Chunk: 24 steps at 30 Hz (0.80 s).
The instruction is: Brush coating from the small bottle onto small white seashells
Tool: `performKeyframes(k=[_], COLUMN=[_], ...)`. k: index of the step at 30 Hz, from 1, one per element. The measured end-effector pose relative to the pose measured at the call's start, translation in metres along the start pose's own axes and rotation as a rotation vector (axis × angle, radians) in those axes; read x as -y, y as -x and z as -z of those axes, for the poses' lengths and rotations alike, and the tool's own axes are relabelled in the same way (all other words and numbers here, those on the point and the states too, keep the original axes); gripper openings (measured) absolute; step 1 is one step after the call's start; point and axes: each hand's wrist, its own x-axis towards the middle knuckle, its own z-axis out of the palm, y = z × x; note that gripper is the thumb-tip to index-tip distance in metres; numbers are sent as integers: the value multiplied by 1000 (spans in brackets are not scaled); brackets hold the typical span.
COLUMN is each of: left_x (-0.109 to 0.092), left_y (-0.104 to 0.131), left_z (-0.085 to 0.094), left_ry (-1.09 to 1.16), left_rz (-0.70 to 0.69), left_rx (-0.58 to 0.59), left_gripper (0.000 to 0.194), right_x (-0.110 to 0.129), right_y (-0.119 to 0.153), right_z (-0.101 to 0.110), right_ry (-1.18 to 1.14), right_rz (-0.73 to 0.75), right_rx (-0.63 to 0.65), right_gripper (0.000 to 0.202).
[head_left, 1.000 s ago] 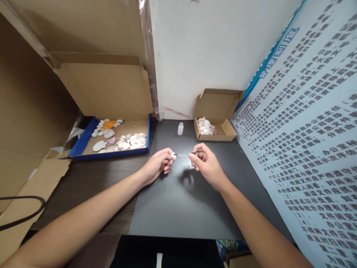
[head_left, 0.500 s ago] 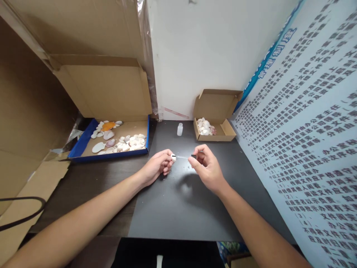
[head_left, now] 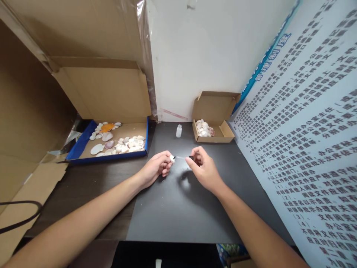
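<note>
Between the fingertips of my left hand (head_left: 157, 168) is a small white shell (head_left: 172, 159). My right hand (head_left: 205, 167) pinches the black cap (head_left: 191, 158) of a thin, clear brush stick (head_left: 181, 158), whose dark tip meets the shell. Both hands are above the dark mat (head_left: 178, 216). Behind them an uncapped, whitish small bottle (head_left: 179, 131) stands upright on the mat.
At the left, a blue-edged box (head_left: 108, 158) holds many shells (head_left: 129, 145) and an orange piece (head_left: 107, 128). A small cardboard box (head_left: 214, 139) with shells stands at the back right. A printed poster (head_left: 312, 130) borders the right side.
The black cap has tilted a little in my right hand, and the shell in my left hand has turned slightly. The whole view has shifted a little.
</note>
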Motion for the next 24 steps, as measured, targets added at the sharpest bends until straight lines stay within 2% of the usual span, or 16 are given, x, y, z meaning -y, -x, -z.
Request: performKeyframes(k=[2,6,9,13,16,21,24], left_x=[-1,-1,0,1,1,0,0], left_y=[1,1,0,0,0,-1,0], left_z=[0,-1,-1,1,1,0,0], left_ry=[-5,-6,-3,2,0,-2,-3], left_rz=[1,-3,-2,-5,-4,-3,-2], left_rx=[2,-1,0,1,4,7,3], left_gripper=[10,9,10,10,10,10,11], right_x=[0,2,4,4,5,3,1], right_y=[-1,-1,-1,0,-1,-2,-3], right_z=[0,1,1,1,1,1,1], right_ry=[-52,-13,-110,2,-128,-23,-141], right_rz=[-20,-20,-45,-9,-42,-25,-65], right_rx=[9,-34,35,-30,34,9,64], right_gripper=[22,23,24,22,23,23,24])
